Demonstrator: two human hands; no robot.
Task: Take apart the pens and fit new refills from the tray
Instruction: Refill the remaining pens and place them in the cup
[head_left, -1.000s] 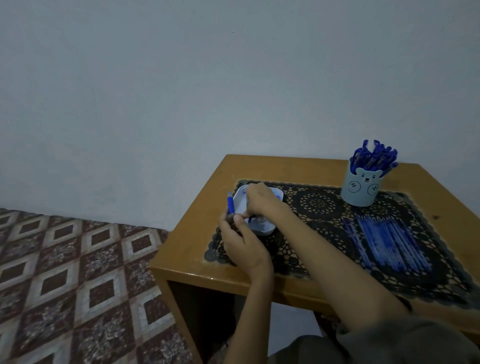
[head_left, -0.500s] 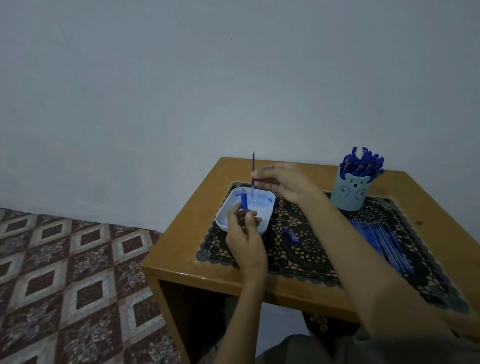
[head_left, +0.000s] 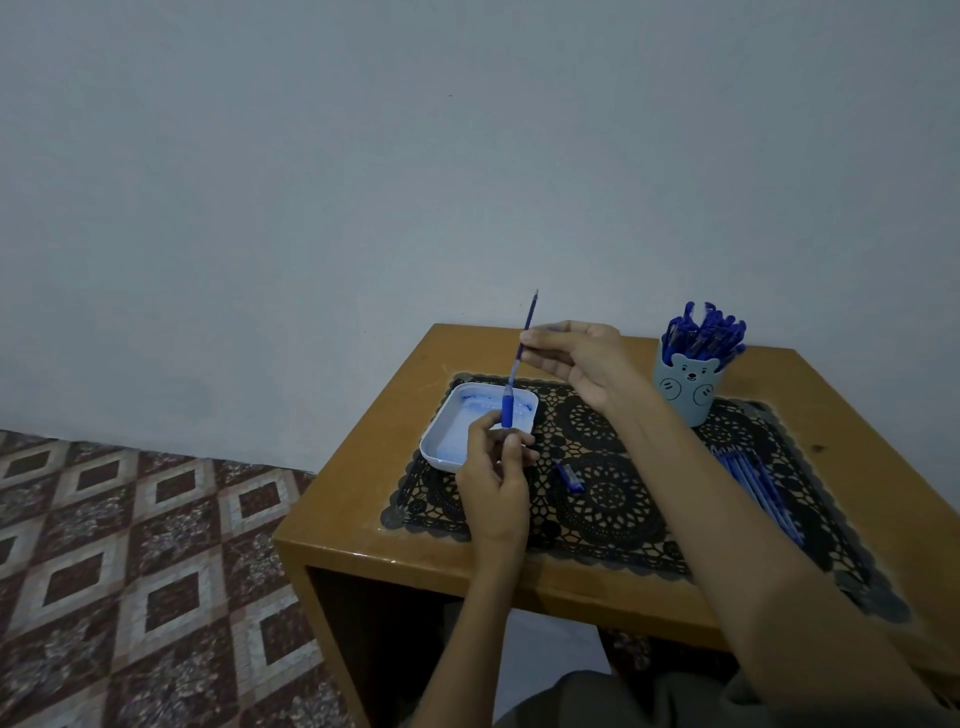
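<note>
pen barrel (head_left: 507, 411): blue, held upright over the tray's right half, in the air, with only its upper part showing above the left hand.
tray (head_left: 445, 446): white and shallow, on the left end of the mat. Its contents look pale blue but are too blurred for us to name.
left hand (head_left: 496, 480): thumb and fingers (head_left: 513, 448) pinch the lower end of the pen barrel.
refill (head_left: 525, 332): thin and blue, slanted, tip up against the wall, lower end at the barrel's mouth. We cannot tell how deep it sits.
right hand (head_left: 576, 359): raised above the desk. Thumb and forefinger pinch the refill at mid-length, and the other fingers (head_left: 592, 328) are loosely curled.
loose blue part (head_left: 569, 475): we see it lying flat on the mat just right of the left hand, touching neither hand.
mat (head_left: 613, 501): dark lace, covering most of the desktop.
desk (head_left: 363, 501): wooden and orange-brown.
cup (head_left: 687, 387): pale blue with a bear face, upright at the mat's far edge.
pens (head_left: 706, 330): blue, packed standing in the cup.
row on mat (head_left: 750, 480): blue pens or refills lying side by side right of the cup. We cannot tell which.
</note>
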